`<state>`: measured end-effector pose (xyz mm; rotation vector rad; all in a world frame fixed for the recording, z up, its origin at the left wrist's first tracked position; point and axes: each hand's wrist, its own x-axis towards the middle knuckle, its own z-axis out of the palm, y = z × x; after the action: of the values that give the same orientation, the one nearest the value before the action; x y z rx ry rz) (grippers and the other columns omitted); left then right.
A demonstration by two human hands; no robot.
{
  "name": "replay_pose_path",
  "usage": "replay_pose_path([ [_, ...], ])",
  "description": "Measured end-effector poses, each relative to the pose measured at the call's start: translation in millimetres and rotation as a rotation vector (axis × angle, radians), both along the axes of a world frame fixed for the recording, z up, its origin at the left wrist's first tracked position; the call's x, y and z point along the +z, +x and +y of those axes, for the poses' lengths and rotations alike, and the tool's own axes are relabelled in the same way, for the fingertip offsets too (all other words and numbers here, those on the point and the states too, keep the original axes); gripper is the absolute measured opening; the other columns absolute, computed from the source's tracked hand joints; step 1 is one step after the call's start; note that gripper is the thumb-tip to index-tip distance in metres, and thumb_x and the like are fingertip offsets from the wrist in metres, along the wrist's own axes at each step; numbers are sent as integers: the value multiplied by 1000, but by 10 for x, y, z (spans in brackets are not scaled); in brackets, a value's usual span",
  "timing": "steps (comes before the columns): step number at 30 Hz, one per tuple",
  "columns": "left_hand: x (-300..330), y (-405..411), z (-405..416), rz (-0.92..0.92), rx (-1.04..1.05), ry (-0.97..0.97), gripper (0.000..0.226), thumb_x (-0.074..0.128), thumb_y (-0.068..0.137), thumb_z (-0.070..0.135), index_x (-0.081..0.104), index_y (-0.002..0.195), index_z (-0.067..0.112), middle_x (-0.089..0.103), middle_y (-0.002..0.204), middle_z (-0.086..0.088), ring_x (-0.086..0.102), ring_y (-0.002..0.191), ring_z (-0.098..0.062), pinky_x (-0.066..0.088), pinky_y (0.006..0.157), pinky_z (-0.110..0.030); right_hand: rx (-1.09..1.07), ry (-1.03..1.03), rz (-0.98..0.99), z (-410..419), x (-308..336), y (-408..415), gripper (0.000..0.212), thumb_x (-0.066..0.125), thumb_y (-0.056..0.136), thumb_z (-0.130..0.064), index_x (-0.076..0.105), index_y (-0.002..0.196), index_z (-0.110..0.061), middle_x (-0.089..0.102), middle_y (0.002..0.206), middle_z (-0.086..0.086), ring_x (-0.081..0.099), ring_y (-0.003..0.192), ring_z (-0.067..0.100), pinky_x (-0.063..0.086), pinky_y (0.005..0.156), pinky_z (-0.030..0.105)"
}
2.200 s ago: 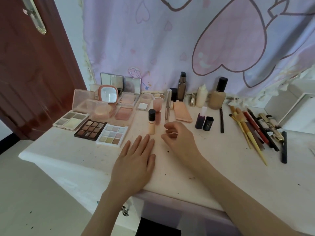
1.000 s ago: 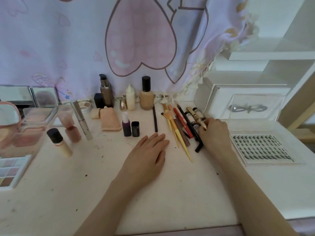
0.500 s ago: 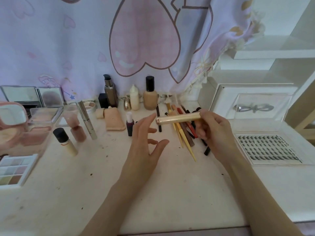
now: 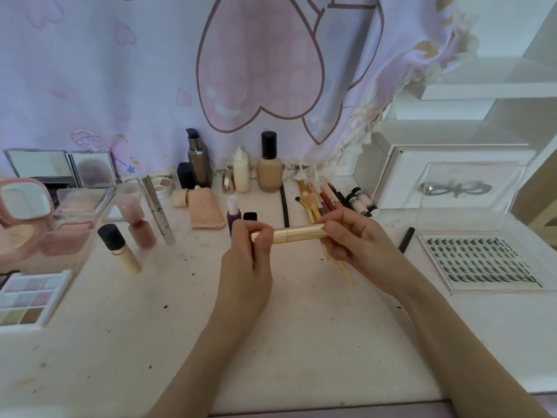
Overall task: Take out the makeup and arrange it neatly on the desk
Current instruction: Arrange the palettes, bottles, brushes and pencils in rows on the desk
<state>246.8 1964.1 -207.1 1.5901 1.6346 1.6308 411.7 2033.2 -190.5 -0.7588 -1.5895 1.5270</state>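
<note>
**Gold tube gripped at both ends above the desk**

I hold the gold tube (image 4: 298,233) level above mid-desk. My left hand (image 4: 247,260) curls round its left end, my right hand (image 4: 358,245) grasps the right end.

Around: just beyond the hands lie the brushes and pencils (image 4: 319,200), fanned out; their yellow handles run under my right hand. A small purple bottle (image 4: 233,214) and a black cap (image 4: 250,216) stand right behind my left knuckles. Further back, near the curtain (image 4: 150,70): the foundation bottle (image 4: 269,164), a white bottle (image 4: 241,170), a pump bottle (image 4: 199,159). A peach pouch (image 4: 205,211) lies left of the purple bottle. Left side crowded: silver tube (image 4: 156,209), dark-capped vial (image 4: 119,248), compacts (image 4: 45,218), eyeshadow palette (image 4: 27,297) near the left edge. Right: lash tray (image 4: 482,263), a black stick (image 4: 406,239) beside it, white box (image 4: 407,173) behind.

Room: bare desk (image 4: 301,342) between my forearms and toward the near edge.

Surface: white, scuffed, speckled with dark flecks. White shelves (image 4: 488,92) upper right.
</note>
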Motion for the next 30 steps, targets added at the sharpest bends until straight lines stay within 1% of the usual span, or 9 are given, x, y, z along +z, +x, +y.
replay_pose_path([
  [2, 18, -34, 50, -176, 57, -87, 23, 35, 93, 38, 45, 77, 25, 40, 53, 4, 34, 44, -8, 32, 46, -33, 10, 38, -15, -26, -18, -36, 26, 55, 81, -24, 59, 94, -2, 53, 62, 2, 39, 50, 8, 34, 50, 16],
  [4, 25, -101, 72, -228, 125, -96, 30, 37, 93, 35, 47, 69, 21, 39, 50, 5, 34, 43, -6, 32, 45, -24, 5, 40, -9, -48, -31, -84, 22, 56, 82, -22, 60, 92, -3, 55, 59, 0, 41, 49, 7, 35, 48, 14],
  [7, 0, -139, 5, 86, 92, -69, 27, 37, 86, 45, 46, 68, 27, 42, 53, 8, 45, 49, -1, 34, 46, -11, -53, -3, 0, -41, -17, -95, 14, 56, 88, -16, 60, 87, -3, 52, 53, -2, 37, 42, 7, 31, 43, 14],
  [11, -55, -65, -16, 467, -25, -143, 38, 29, 73, 68, 40, 85, 34, 47, 61, 14, 48, 52, -2, 34, 46, -14, -58, -73, -6, -11, 24, -27, 30, 58, 79, -34, 58, 79, -4, 42, 46, -5, 25, 39, 9, 16, 44, 24],
  [17, -44, -123, 60, 109, 30, -199, 37, 36, 86, 50, 53, 61, 30, 52, 46, 9, 48, 53, 10, 35, 52, -4, -4, 95, -125, -55, 14, -40, 10, 49, 92, -2, 57, 98, -3, 58, 65, -1, 42, 54, 10, 35, 52, 19],
  [21, -56, -135, 13, 218, -83, -145, 3, 53, 84, 41, 50, 85, 40, 53, 62, 14, 52, 61, 7, 38, 55, -5, -92, 4, -56, -38, 39, -15, 11, 52, 91, -9, 59, 92, 0, 55, 58, 4, 39, 44, 10, 30, 43, 18],
  [23, -82, -117, 8, 298, -153, -85, 19, 58, 86, 32, 43, 84, 43, 51, 63, 15, 51, 63, 6, 38, 56, -6, -145, -36, -47, 3, 34, 36, 20, 55, 87, -22, 59, 84, -2, 47, 49, -2, 31, 40, 9, 23, 41, 19],
  [25, -59, -99, 13, 290, -126, -84, 17, 52, 89, 32, 43, 77, 40, 47, 57, 13, 49, 58, 5, 36, 52, -7, -137, -10, -54, 22, 19, 57, 17, 54, 88, -20, 58, 84, -4, 45, 49, -5, 32, 43, 9, 25, 43, 19],
  [30, -19, -111, 32, -17, 37, -153, 41, 39, 85, 51, 55, 56, 27, 50, 43, 15, 44, 42, 0, 33, 45, -9, 24, 69, -11, 17, -20, 34, 10, 49, 90, 0, 53, 97, -7, 54, 72, 3, 42, 58, 15, 38, 54, 21],
])
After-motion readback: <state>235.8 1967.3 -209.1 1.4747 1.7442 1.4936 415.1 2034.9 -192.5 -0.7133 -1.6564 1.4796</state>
